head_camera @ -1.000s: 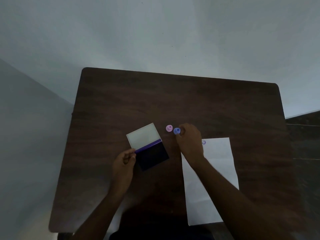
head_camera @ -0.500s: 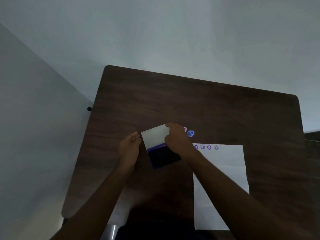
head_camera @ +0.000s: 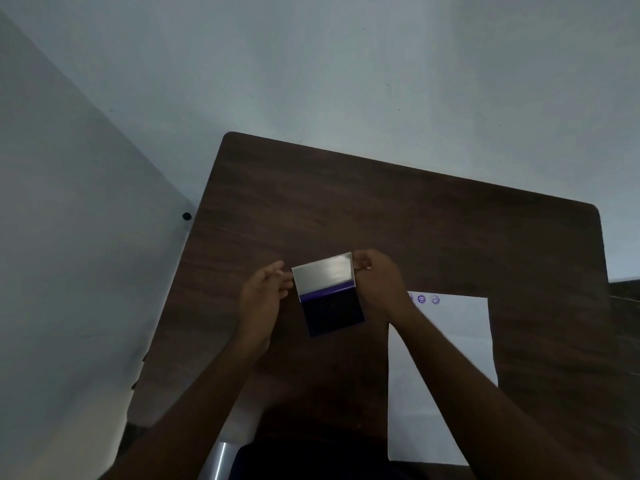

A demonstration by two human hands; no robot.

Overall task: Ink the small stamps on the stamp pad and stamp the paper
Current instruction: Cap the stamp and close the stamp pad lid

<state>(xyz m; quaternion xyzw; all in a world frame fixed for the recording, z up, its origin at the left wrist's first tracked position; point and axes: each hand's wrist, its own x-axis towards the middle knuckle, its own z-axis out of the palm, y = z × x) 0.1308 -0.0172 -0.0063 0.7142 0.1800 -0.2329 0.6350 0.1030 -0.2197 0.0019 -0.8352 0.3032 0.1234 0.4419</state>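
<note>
The stamp pad [head_camera: 332, 315] lies near the middle of the dark wooden table [head_camera: 415, 220], its dark blue ink face showing and its silver lid [head_camera: 323, 273] raised at the far side. My right hand [head_camera: 379, 284] grips the lid's right edge. My left hand [head_camera: 263, 296] touches the lid's left edge with its fingertips. The white paper [head_camera: 457, 341] lies to the right, with purple stamp marks [head_camera: 428, 299] along its top edge. The small stamps are hidden behind my right hand.
The table stands against a pale wall [head_camera: 346, 64], with a grey floor [head_camera: 69, 237] to the left. A small black object [head_camera: 186, 216] lies on the floor beside the table's left edge.
My right hand left the small stamps and moved left onto the stamp pad's lid. My left hand shifted up to the lid's left edge. The camera view swung left.
</note>
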